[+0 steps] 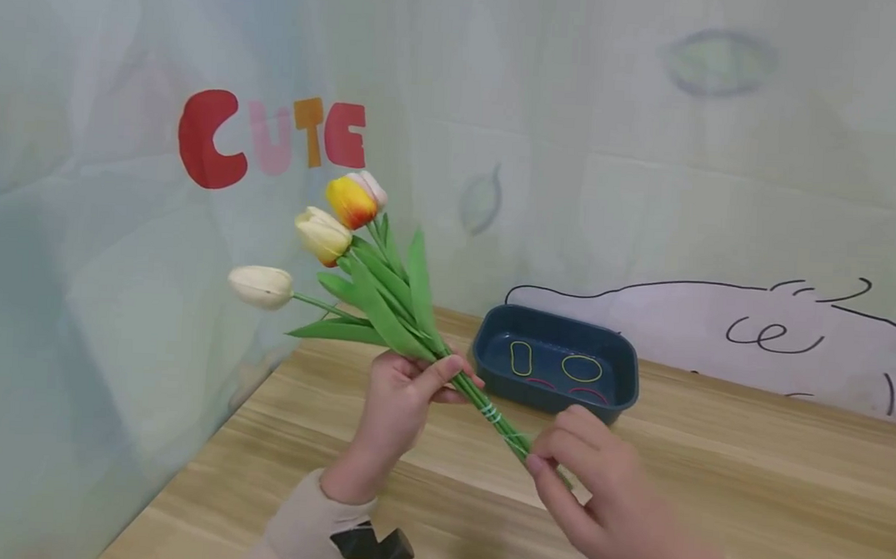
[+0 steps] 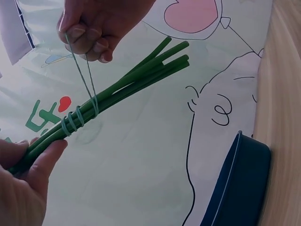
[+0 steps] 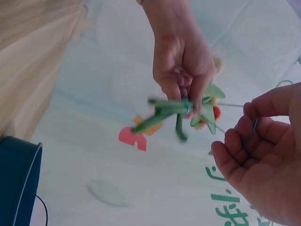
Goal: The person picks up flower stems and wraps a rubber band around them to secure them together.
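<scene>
My left hand [image 1: 401, 402] grips a bunch of artificial tulips by the green stems [image 1: 467, 385], blooms up and to the left. The flowers include a white tulip [image 1: 260, 287], a pale yellow tulip [image 1: 324, 235] and a yellow-orange tulip [image 1: 351, 202]. A thin green rubber band [image 2: 70, 123] is wound several times round the stems, just beyond the left thumb. Near the cut ends, my right hand [image 1: 611, 495] pinches a loop of that band. In the left wrist view the loop stretches as two taut strands from the stems to the right fingers.
A dark blue tray [image 1: 555, 398] stands behind the hands on the wooden table [image 1: 747, 484]. Inside it lie a yellow rubber band [image 1: 582, 357] and a red rubber band [image 1: 589, 391], among others. Printed curtain [image 1: 571, 201] hangs at the left and back.
</scene>
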A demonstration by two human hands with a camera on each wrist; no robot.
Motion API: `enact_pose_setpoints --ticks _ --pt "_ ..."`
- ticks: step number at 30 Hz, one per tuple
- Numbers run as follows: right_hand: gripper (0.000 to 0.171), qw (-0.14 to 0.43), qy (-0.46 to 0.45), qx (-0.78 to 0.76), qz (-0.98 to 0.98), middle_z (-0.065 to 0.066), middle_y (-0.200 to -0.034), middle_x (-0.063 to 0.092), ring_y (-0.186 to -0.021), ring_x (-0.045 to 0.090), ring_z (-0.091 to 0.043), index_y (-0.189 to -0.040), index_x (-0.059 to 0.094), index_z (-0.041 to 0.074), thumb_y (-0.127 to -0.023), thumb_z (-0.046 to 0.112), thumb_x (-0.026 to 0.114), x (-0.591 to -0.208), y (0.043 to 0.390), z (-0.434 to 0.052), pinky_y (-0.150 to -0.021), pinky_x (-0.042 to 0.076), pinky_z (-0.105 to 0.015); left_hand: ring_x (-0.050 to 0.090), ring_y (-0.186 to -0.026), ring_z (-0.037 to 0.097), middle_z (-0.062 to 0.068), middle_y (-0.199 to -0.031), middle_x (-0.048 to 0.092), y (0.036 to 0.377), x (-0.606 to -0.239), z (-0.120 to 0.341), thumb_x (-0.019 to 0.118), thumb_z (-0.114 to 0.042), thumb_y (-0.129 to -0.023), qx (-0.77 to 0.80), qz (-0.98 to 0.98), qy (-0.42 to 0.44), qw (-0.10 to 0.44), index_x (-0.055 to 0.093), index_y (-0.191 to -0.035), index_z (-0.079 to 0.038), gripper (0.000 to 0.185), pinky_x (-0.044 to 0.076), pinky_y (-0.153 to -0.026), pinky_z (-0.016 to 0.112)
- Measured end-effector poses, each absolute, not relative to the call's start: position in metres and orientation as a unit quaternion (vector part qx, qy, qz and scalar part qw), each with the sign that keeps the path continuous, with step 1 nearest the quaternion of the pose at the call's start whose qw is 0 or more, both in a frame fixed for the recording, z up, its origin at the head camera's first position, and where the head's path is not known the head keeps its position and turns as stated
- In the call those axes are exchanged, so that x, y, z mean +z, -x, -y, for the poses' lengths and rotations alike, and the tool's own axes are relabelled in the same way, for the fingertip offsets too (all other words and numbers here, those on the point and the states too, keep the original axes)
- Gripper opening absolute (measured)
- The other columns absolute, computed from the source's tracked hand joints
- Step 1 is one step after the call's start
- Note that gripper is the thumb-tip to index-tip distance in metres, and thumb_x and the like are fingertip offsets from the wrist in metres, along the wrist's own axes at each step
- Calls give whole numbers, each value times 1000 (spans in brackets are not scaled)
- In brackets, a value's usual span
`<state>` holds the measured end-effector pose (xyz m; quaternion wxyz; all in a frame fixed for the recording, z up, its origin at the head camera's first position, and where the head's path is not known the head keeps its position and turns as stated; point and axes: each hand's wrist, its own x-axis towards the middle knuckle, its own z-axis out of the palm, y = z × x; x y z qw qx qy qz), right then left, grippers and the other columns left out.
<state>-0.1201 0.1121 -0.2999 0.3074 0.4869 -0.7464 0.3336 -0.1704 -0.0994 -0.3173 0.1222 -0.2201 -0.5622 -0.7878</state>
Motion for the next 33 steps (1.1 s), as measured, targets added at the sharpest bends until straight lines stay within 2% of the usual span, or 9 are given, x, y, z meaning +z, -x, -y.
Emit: enact_pose_setpoints --ticks 3,5,8,13,15,20,25,29,33 --pt "22 291 -494 350 741 10 -80 51 -78 46 -4 -84 60 15 -101 19 47 -297 125 -119 -67 42 -13 71 -72 16 1 -75 70 171 -316 100 58 4 -93 -798 549 237 76 58 -89 18 14 62 -64 31" --pt "18 277 -499 366 735 9 -80 52 -78 47 -4 -85 60 15 -100 14 50 -296 129 -123 -67 43 -14 71 -72 16 1 -76 69 171 -316 101 56 4 -93 -806 538 247 35 62 -87 7 9 62 -64 29" --pt "14 261 -511 384 723 8 -80 53 -77 49 -5 -86 60 15 -95 5 55 -296 133 -128 -67 44 -17 71 -73 15 2 -77 69 171 -315 103 55 2 -95 -817 513 262 -35 63 -87 -6 14 62 -65 27" --pt "20 221 -520 420 711 5 -80 55 -77 51 -6 -88 60 13 -89 -7 58 -299 138 -132 -67 45 -20 71 -76 15 2 -81 68 172 -317 104 61 -12 -95 -827 464 291 -124 62 -89 -9 6 62 -69 29" --pt "22 200 -522 446 699 3 -79 55 -76 51 -7 -90 60 11 -87 -11 58 -302 140 -133 -66 46 -22 71 -78 15 1 -83 67 173 -318 104 65 -19 -93 -833 445 297 -144 63 -90 -9 10 62 -70 29" --pt "29 126 -504 529 671 -3 -81 55 -77 51 -13 -94 60 5 -86 -21 50 -312 140 -133 -63 49 -25 70 -80 14 1 -84 68 175 -320 107 62 -19 -94 -858 388 302 -150 65 -91 -10 10 61 -72 27" --pt "28 82 -431 581 685 -3 -88 60 -81 56 -14 -96 62 3 -90 -19 46 -328 136 -129 -69 54 -23 70 -78 12 1 -81 68 174 -317 108 57 -13 -97 -891 357 254 -122 65 -86 -8 15 61 -73 25" --pt "25 81 -385 599 698 1 -89 60 -79 55 -13 -96 63 3 -91 -16 47 -338 133 -123 -63 52 -24 70 -76 13 3 -79 68 173 -314 107 50 -8 -100 -913 333 211 -103 64 -86 -5 20 61 -73 24" --pt "30 109 -337 580 734 4 -85 60 -77 54 -11 -94 64 9 -86 -16 50 -345 126 -116 -60 47 -26 71 -75 14 4 -78 68 173 -313 106 44 -4 -101 -929 318 168 -84 62 -85 -5 25 61 -73 24"
